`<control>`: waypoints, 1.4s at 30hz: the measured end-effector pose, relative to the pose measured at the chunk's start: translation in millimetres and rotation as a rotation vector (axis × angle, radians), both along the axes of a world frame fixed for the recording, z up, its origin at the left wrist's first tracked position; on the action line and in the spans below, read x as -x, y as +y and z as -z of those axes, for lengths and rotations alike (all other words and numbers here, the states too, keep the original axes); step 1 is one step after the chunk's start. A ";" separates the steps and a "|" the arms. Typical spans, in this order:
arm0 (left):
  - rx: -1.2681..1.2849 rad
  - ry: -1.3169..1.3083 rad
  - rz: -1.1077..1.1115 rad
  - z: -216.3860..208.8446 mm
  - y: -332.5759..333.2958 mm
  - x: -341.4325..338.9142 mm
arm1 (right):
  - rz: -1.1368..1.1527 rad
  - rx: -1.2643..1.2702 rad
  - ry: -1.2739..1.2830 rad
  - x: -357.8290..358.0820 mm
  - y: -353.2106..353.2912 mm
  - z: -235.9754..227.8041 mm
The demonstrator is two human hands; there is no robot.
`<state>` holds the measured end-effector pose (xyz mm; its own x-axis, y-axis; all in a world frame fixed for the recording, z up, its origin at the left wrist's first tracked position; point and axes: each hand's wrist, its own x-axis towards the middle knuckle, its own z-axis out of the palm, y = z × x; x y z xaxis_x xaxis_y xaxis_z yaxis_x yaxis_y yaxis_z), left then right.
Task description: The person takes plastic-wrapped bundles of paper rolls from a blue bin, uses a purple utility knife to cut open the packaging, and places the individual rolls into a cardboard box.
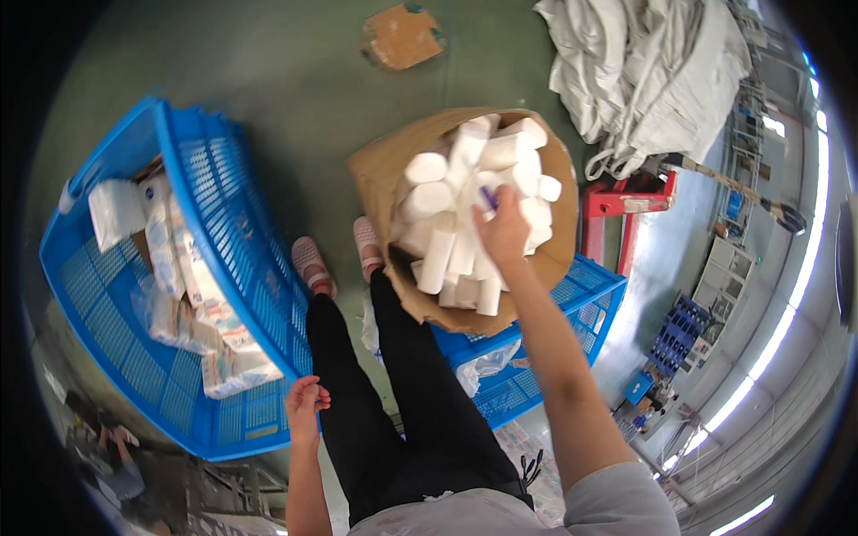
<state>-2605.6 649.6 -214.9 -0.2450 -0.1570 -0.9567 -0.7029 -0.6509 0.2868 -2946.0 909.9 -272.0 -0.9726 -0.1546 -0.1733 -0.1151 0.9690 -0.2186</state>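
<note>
My right hand (502, 229) reaches down into a brown paper sack (375, 174) full of white paper rolls (465, 192). Its fingers close around one roll in the pile, and a small blue-purple object shows at the fingertips. My left hand (306, 402) hangs loosely curled by my left thigh, holding nothing, just off the edge of a large blue plastic crate (223, 214). My legs in black trousers and pink shoes (313, 265) stand between the crate and the sack.
The large crate holds wrapped packs of rolls (192, 295). A second blue crate (536, 357) lies under the sack. A red metal frame (617, 210), a heap of grey-white cloth (643, 62) and a cardboard scrap (402, 36) lie on the green floor.
</note>
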 end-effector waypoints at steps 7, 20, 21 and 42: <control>0.131 0.175 0.286 -18.1 31.6 87.3 | 0.330 0.400 -0.197 -37.8 -10.1 -55.9; 0.289 -0.002 0.801 -56.3 62.2 125.2 | 0.459 0.915 -0.536 -56.8 38.1 -88.9; 0.411 -0.019 0.737 -49.8 49.8 112.6 | 0.652 0.900 -0.424 -38.9 53.8 -71.9; 0.460 0.268 0.815 -37.1 98.3 147.4 | 0.408 0.403 0.057 79.5 103.9 -23.0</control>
